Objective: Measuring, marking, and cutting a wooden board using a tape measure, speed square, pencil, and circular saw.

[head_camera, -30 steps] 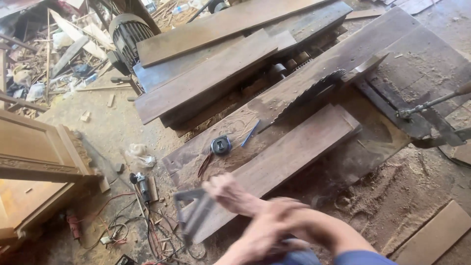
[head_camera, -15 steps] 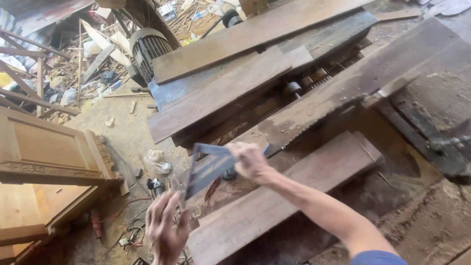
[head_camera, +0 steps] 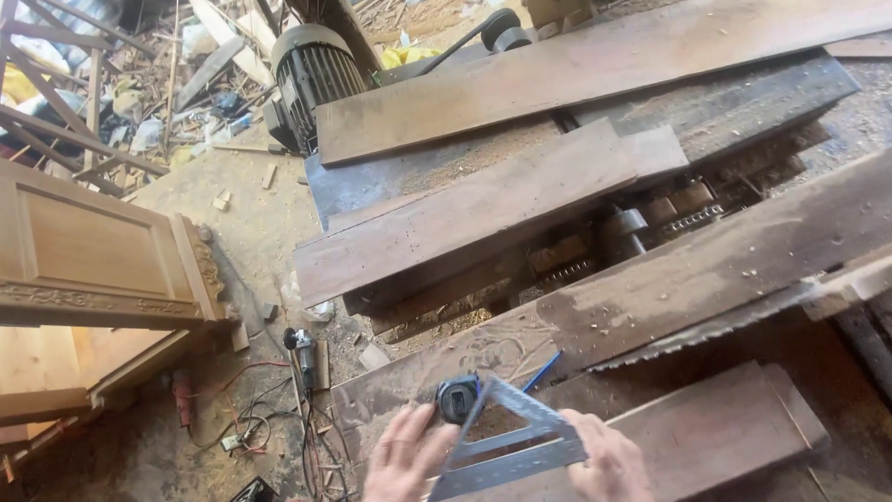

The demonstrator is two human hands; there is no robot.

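Now both my hands sit at the bottom edge of the view, on the grey metal triangular square (head_camera: 506, 442). My left hand (head_camera: 404, 460) has its fingers spread open and rests against the square's left corner, not closed round anything; my right hand (head_camera: 609, 460) lies on the lower right end of the long edge, fingers curled over it — whether it truly grips or only presses down, I cannot tell. The square lies flat, its lower part over the reddish-brown wooden plank (head_camera: 706, 437) in front of me, its apex pointing up towards the dusty bench top (head_camera: 669, 288). Half a second ago my right hand held this square up in the air, arm stretched out, and my left hung open below; since then the square has come down — and both hands have met on it. A small round black-and-blue tape measure (head_camera: 458, 400) touches the square's upper left edge, and a thin blue pencil (head_camera: 542, 370) lies just beside the apex
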